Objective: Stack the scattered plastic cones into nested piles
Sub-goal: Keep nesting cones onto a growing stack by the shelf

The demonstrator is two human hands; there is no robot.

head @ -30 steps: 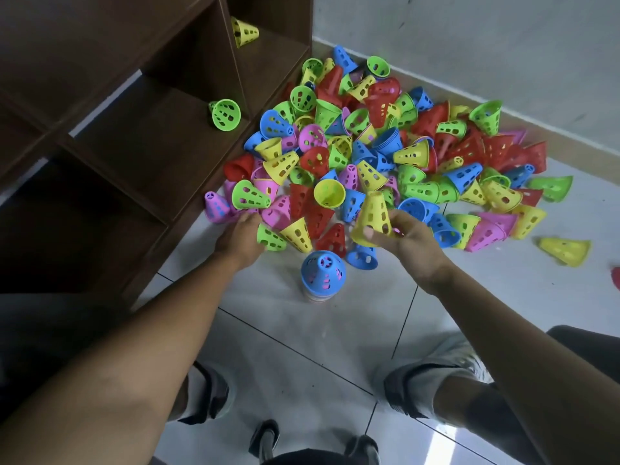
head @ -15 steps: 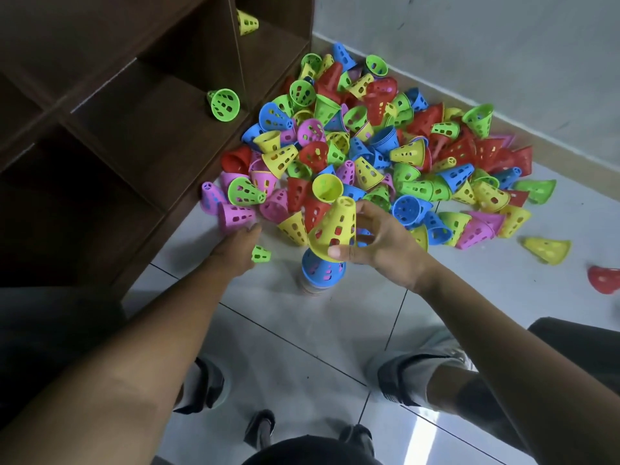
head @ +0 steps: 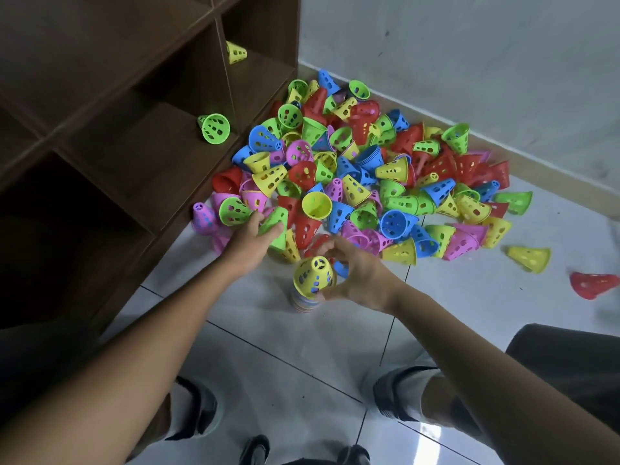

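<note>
A big heap of perforated plastic cones (head: pixel 369 169) in red, yellow, green, blue and pink covers the tiled floor against the wall. In front of it stands a short nested pile (head: pixel 303 303) with striped rims. A yellow cone (head: pixel 313 276) sits tip-up on top of this pile, and my right hand (head: pixel 355 280) is curled around it from the right. My left hand (head: pixel 250 245) reaches into the heap's near left edge, with fingers and thumb closed on a green cone (head: pixel 277 226).
A dark wooden shelf unit (head: pixel 134 156) stands at the left, with a green cone (head: pixel 214 129) and a yellow cone (head: pixel 236 52) in its compartments. A stray yellow cone (head: pixel 530 258) and a red cone (head: pixel 592 285) lie at the right. My knees and shoes are at the bottom.
My right hand carried the yellow cone from the heap down onto the blue-topped pile. My left hand moved forward into the heap and closed on a green cone.
</note>
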